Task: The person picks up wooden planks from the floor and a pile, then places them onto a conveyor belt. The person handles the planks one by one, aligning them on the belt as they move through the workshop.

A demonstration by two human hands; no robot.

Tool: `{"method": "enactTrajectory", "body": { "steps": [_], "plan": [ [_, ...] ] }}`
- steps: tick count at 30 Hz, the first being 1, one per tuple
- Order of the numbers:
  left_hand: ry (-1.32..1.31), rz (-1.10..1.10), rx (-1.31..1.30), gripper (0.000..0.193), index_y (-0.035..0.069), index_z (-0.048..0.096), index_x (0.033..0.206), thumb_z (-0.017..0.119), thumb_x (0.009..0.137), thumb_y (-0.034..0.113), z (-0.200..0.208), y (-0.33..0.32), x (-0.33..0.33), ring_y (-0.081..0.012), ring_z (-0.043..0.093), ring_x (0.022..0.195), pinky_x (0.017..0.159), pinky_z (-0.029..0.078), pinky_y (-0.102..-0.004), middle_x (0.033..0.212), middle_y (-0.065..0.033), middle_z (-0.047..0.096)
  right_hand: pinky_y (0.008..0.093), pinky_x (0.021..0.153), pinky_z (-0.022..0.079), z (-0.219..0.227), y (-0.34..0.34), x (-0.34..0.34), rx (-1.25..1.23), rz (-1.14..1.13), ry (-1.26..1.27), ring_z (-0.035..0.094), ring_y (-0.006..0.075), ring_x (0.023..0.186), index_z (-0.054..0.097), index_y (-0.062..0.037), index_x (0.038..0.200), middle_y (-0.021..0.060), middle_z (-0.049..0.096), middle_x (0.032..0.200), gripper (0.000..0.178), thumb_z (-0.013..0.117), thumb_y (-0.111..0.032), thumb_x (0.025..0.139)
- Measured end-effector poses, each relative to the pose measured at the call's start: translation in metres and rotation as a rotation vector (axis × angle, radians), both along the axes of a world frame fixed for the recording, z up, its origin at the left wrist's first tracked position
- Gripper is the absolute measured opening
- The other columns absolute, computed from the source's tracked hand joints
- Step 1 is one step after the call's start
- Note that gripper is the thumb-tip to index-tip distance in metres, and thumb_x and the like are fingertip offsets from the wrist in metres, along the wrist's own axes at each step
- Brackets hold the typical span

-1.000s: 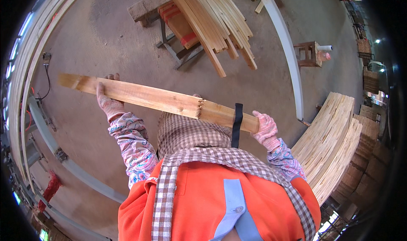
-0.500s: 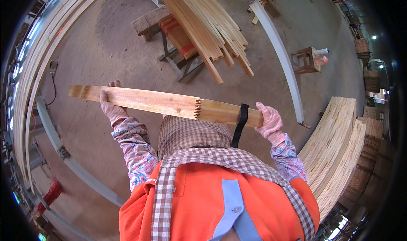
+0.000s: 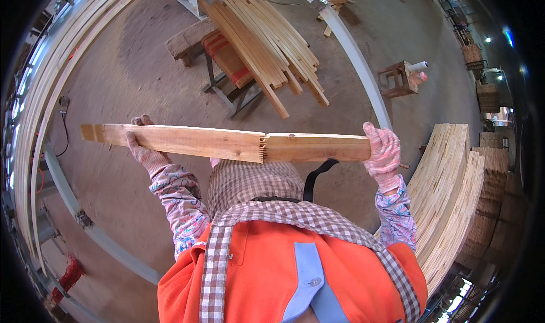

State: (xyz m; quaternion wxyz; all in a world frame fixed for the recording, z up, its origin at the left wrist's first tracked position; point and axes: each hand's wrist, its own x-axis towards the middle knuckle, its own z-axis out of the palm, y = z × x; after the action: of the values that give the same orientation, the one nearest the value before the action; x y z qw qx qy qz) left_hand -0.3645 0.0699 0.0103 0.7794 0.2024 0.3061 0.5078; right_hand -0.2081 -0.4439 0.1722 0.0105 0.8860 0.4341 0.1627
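A wooden stool (image 3: 407, 77) stands on the grey-brown floor (image 3: 129, 90); lights (image 3: 487, 39) glow far right.

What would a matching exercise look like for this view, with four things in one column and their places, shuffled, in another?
Things:
1. Left hand in a pinkish knitted glove
2. Right hand in a pink striped knitted glove
3. Small brown wooden stool
4. Bright orange cloth garment

Places:
A. Bottom centre of the picture
B. At the right end of the light-brown flat wooden length with a toothed joint
C. Upper right of the picture
D. On the left part of that wooden length

Right pairs: 1-D, 2-B, 3-C, 4-A
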Motion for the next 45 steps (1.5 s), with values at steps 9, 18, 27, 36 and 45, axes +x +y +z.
{"method": "enactTrajectory", "body": {
  "steps": [9, 18, 27, 36, 45],
  "plan": [
    [0.105, -0.035, -0.169, 0.052, 0.000, 0.049, 0.122, 0.061, 0.092, 0.040, -0.007, -0.002, 0.021, -0.0299, 0.059, 0.108, 0.093, 0.053, -0.0395, 0.116, -0.0144, 0.058, 0.0501, 0.105, 0.039, 0.041, 0.007, 0.003, -0.014, -0.143, -0.389, 0.055, 0.0276, 0.112, 0.047, -0.0142, 0.134, 0.0091, 0.054, 0.116, 0.073, 0.071, -0.006, 0.065],
    [0.323, -0.093, -0.370, 0.080, 0.007, 0.047, 0.134, 0.057, 0.084, 0.068, 0.019, -0.017, 0.068, -0.0240, 0.056, 0.111, 0.095, 0.048, -0.0367, 0.130, -0.0091, 0.056, 0.0510, 0.104, 0.041, 0.078, 0.012, 0.025, 0.032, -0.026, -0.602, 0.054, 0.0249, 0.112, 0.049, -0.0200, 0.131, 0.0033, 0.052, 0.117, 0.070, 0.072, -0.002, 0.067],
    [0.347, -0.199, -0.323, 0.077, 0.005, 0.048, 0.133, 0.052, 0.087, 0.068, 0.001, -0.010, 0.070, -0.0247, 0.057, 0.109, 0.094, 0.048, -0.0365, 0.129, -0.0090, 0.056, 0.0515, 0.103, 0.043, 0.096, 0.014, 0.043, 0.070, 0.050, -0.622, 0.055, 0.0248, 0.111, 0.048, -0.0207, 0.130, 0.0035, 0.052, 0.116, 0.064, 0.069, -0.002, 0.072],
    [0.339, -0.542, -0.063, 0.047, 0.000, 0.059, 0.117, 0.058, 0.093, 0.041, -0.022, 0.037, 0.051, -0.0246, 0.067, 0.086, 0.081, 0.055, -0.0366, 0.103, -0.0121, 0.068, 0.0521, 0.103, 0.043, 0.094, 0.008, 0.047, 0.112, 0.003, -0.650, 0.057, 0.0265, 0.108, 0.048, -0.0197, 0.131, 0.0053, 0.052, 0.114, 0.061, 0.067, -0.002, 0.076],
    [-0.378, -0.589, -0.184, 0.053, -0.005, 0.041, 0.138, 0.046, 0.098, 0.029, 0.087, 0.048, -0.004, -0.0342, 0.050, 0.125, 0.103, 0.048, -0.0380, 0.142, -0.0232, 0.044, 0.0525, 0.102, 0.045, 0.094, 0.016, 0.046, 0.268, -0.071, -0.652, 0.056, 0.0304, 0.109, 0.048, -0.0128, 0.131, 0.0108, 0.053, 0.115, 0.060, 0.069, -0.009, 0.075]
  ]
}}
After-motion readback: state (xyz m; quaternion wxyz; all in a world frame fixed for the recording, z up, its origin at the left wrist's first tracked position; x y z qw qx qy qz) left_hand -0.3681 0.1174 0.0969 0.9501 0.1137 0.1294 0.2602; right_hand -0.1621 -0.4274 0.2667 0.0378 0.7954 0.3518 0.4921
